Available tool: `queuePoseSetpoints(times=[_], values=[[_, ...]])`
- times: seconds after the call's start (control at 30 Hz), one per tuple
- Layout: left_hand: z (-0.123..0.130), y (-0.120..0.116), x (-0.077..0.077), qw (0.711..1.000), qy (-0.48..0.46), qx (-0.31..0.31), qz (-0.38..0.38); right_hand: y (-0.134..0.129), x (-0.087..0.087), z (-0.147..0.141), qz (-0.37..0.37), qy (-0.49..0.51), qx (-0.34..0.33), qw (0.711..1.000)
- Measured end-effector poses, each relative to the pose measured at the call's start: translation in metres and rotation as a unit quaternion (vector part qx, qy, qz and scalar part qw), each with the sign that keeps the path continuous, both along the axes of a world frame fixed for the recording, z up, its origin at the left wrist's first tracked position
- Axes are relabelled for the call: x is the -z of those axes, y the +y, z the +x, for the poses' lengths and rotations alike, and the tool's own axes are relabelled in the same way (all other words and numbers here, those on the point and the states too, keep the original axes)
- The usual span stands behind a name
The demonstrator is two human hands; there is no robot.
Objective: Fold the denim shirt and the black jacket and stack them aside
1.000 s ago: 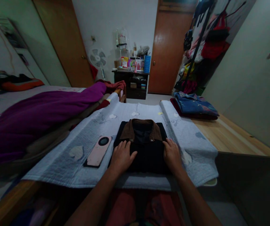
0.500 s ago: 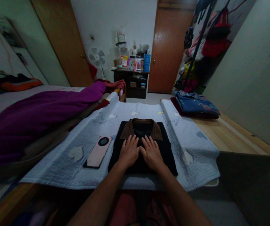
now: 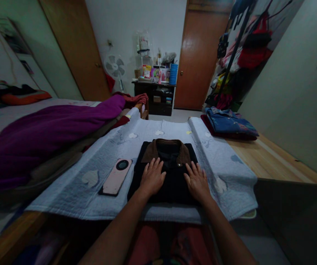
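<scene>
A folded black jacket [image 3: 172, 186] with a brown collar lies in front of me on a light blue quilted cloth [image 3: 72, 191]. My left hand [image 3: 153, 177] rests flat on its left half, just below the collar, fingers stretched out. On the right half, near the side edge, my right hand [image 3: 197, 182] lies flat with its fingers a little spread. A snap button shows at the collar's right tip. Left of the jacket is a pink phone [image 3: 116, 177], lying with its round camera side up.
A folded denim garment [image 3: 230, 122] tops a dark red one on the wooden board [image 3: 274, 158] at right. A purple blanket [image 3: 53, 136] covers the bed at left. Farther back stand a fan [image 3: 115, 67], a dark shelf [image 3: 154, 97] and a door [image 3: 198, 59].
My right hand has slid right across the jacket, away from my left hand, uncovering the middle and the snap button. My left hand stays nearly in place.
</scene>
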State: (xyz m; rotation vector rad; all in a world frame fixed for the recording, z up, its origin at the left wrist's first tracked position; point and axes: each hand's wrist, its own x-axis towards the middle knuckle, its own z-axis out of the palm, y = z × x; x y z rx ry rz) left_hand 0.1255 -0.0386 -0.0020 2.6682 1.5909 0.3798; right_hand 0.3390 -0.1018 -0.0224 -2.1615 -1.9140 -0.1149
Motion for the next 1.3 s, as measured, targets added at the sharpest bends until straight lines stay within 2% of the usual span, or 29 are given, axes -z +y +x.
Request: queuePoseSetpoints(times=[0.1,0.2,0.37,0.5,0.6,0.73,0.83,1.07,1.3], values=[[0.001,-0.001,-0.002,1.000,0.001,-0.003,-0.003,-0.008,0.004,0.018,-0.001,0.001,0.021,1.000],[0.001,-0.001,-0.002,1.000,0.000,-0.003,0.000,-0.011,0.000,0.020,0.018,0.008,0.030,0.999],[0.001,0.000,0.000,1.000,0.001,-0.006,0.000,-0.001,-0.012,-0.018,0.031,0.076,-0.025,0.996],[0.001,0.000,0.000,1.000,0.003,-0.007,0.003,0.004,-0.011,-0.039,0.001,0.091,-0.057,0.994],[0.001,0.000,0.001,1.000,0.002,-0.007,0.009,0.006,-0.005,-0.031,-0.003,0.127,-0.080,0.989],[0.001,0.000,0.002,1.000,0.001,-0.007,0.010,0.006,0.005,-0.013,0.040,0.204,-0.118,0.971],[0.001,0.000,0.003,1.000,-0.003,-0.007,0.009,0.004,0.007,-0.012,0.061,0.246,-0.104,0.962],[0.001,0.000,0.004,1.000,-0.004,-0.006,0.011,0.004,0.001,-0.021,0.065,0.253,-0.084,0.962],[0.001,-0.001,0.002,1.000,0.000,-0.004,0.003,0.001,-0.002,-0.015,0.058,0.323,-0.074,0.942]])
